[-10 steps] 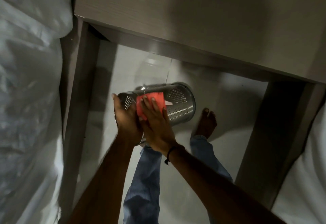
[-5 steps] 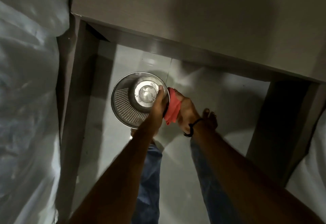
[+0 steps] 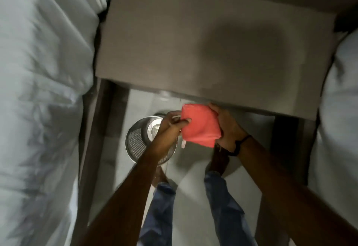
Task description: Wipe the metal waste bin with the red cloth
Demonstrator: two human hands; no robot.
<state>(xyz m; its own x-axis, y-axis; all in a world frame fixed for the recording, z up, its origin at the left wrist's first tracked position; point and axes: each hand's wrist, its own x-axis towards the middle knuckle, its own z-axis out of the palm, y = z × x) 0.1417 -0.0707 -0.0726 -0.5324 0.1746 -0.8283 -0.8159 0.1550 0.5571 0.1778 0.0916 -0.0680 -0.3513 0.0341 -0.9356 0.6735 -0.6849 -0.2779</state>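
The perforated metal waste bin (image 3: 136, 141) stands upright on the pale floor, its open top facing me, partly hidden by my left forearm. The red cloth (image 3: 200, 125) is folded and held up above the floor, right of the bin and apart from it. My left hand (image 3: 172, 124) pinches the cloth's left edge with thumb and fingers. My right hand (image 3: 225, 127), a dark band on its wrist, grips the cloth's right side. A small white tag hangs from the cloth's lower left corner.
A grey-brown bedside table top (image 3: 213, 48) juts over the floor just beyond my hands. White bedding (image 3: 38, 91) fills the left side and more white bedding (image 3: 341, 110) the right. My bare feet and blue trouser legs (image 3: 222, 203) stand on the floor below.
The bin went from lying sideways in my hands to standing upright on the floor. My left hand let go of its rim and now holds the cloth together with the right hand, raised higher.
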